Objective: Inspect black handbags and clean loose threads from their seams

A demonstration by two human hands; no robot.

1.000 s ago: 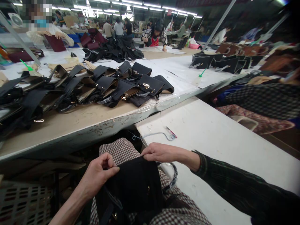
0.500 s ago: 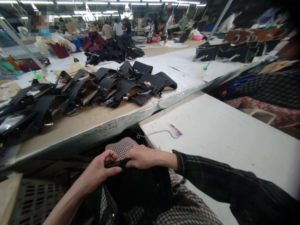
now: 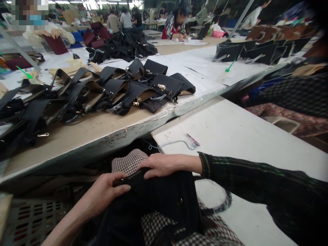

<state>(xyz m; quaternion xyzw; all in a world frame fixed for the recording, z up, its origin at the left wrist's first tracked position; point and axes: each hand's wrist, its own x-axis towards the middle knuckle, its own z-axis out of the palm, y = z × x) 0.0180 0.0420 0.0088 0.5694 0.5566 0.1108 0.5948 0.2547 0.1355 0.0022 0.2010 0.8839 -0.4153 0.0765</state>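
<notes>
The black bag [image 3: 166, 194] lies at the near middle, on the checked cloth [image 3: 129, 160] over the person's lap, its upper edge facing away. The left hand [image 3: 107, 188] has that edge at its left part between thumb and forefinger, which stand slightly apart; the other fingers curl partly out of sight. The right hand [image 3: 164, 164] grips the edge farther right, thumb on the near face, fingers bent together over the rim. A pale line runs along the edge between the hands, and a small gold-coloured fitting shows on the bag's right part; any lettering on it is too small to read. The gold-coloured clasps on the black bags [image 3: 166, 85] crowding the long table [image 3: 107, 124] at left are likewise too small to read

Compared with half a second ago, the hands are farther apart along the edge, the bag's face spreads wider to the right, and the wrapped handle [image 3: 225, 201] now shows as a broad loop over the white table [image 3: 256, 150]. More checked cloth appears below the bag. The pink-handled snips [image 3: 192, 140] and the blue cord [image 3: 174, 141] keep their place on the white table's far left corner. At the far middle, the co-worker in red [image 3: 167, 33] bends lower over white sheets
</notes>
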